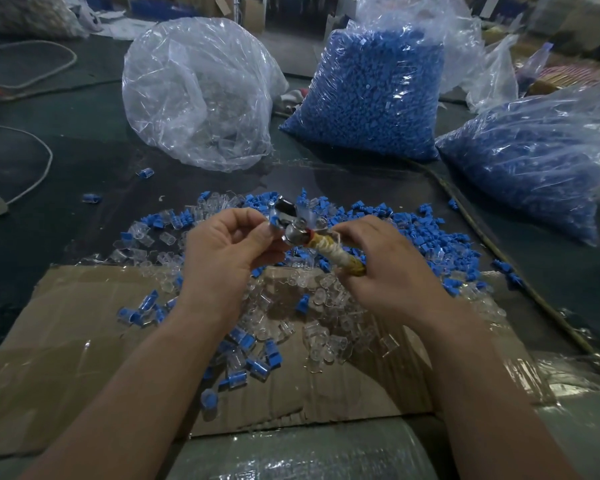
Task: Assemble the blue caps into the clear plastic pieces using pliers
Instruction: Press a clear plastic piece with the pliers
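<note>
Small blue plastic cap (275, 221) meets tape-handled metal pliers (321, 245), held above the littered table.
The left hand (222, 244) pinches the cap at the pliers' nose and the right hand (388, 268) grips the handle. A few joined pieces (259, 368) lie on brown cardboard (66, 341). The full bags of blue caps (371, 98) suggest most of the work remains.

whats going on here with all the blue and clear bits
A person is fitting small parts together. The right hand holds pliers with a wrapped handle, while the left hand pinches a blue cap at the pliers' head. Loose blue caps and clear pieces lie scattered over the cardboard and table. Full bags of blue caps stand behind.
</note>
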